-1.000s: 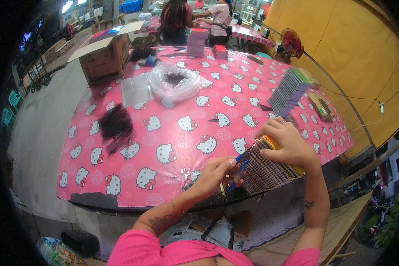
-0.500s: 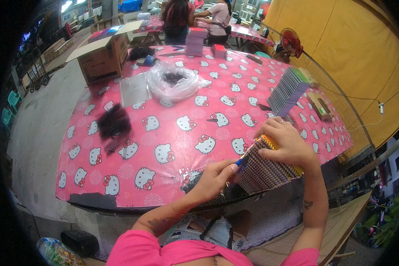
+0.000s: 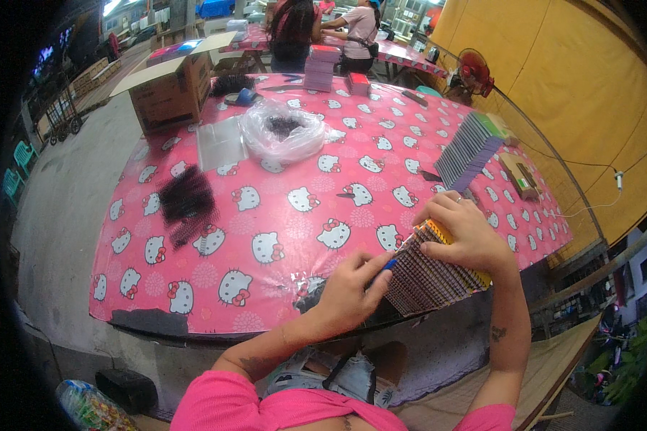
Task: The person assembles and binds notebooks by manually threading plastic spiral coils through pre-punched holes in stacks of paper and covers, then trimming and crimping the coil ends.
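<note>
In the head view, I have both of the person's hands in front of me at the near edge of the pink bench (image 3: 298, 228). The left grip (image 3: 351, 289) is closed around a blue-handled tool (image 3: 389, 264); only a short bit of blue shows past the thumb and fingers, so I cannot tell how the tool's working end stands. The right grip (image 3: 469, 228) is partly spread, its fingers laid over the upper end of a wire-bound stack (image 3: 436, 271) and its thumb against the face toward me, clasping it. The stack lies directly below the right grip and just to the right of the left grip, with its rows of bindings facing up to me and its low corner by the bench's edge. The blue tip reaches the stack's left side, though I cannot make out whether they touch. Beyond the right grip rests a purple-edged stack (image 3: 470, 151), near but apart. Well off to the left lie loose black coils (image 3: 187, 201), and farther back a clear plastic bag (image 3: 284, 144) sits near a cardboard box (image 3: 167, 99)
</note>
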`<state>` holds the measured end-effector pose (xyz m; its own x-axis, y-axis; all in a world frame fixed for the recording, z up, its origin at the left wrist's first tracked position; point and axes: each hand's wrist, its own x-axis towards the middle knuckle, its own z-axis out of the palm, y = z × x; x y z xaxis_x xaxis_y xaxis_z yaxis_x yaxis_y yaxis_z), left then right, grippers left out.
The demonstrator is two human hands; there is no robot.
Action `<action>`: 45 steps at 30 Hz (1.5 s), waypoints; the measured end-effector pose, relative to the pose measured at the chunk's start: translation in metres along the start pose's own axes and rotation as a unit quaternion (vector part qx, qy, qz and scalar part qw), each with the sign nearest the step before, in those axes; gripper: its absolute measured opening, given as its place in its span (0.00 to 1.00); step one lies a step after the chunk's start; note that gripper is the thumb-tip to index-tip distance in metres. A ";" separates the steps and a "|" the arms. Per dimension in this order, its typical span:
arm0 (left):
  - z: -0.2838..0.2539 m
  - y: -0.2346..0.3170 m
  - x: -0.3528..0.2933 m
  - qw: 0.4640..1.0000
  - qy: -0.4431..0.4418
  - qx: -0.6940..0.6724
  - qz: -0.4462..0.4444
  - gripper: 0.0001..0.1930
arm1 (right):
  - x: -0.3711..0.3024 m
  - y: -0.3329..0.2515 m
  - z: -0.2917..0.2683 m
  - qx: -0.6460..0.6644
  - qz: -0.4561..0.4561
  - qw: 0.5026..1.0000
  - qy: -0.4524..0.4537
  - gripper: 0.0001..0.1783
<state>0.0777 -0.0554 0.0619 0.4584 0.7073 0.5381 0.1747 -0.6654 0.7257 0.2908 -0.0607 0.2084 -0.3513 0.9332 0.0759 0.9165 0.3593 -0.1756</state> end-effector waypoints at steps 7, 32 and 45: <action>0.001 -0.007 -0.004 0.802 -0.099 -0.493 -0.324 0.18 | 0.000 0.002 0.001 0.000 -0.006 1.000 0.004 0.22; 0.005 -0.011 -0.012 0.999 -0.026 -0.017 -0.037 0.19 | -0.001 0.004 0.001 -0.006 -0.009 1.000 0.001 0.22; 0.010 -0.033 -0.022 0.828 -0.126 -0.446 -0.315 0.17 | 0.000 0.002 0.001 0.001 0.003 1.000 0.006 0.21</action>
<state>0.0702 -0.0506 0.0219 0.7084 0.6998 -0.0924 -0.2137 0.3374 0.9168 0.2928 -0.0603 0.2072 -0.3444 0.9349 0.0861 0.9179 0.3546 -0.1782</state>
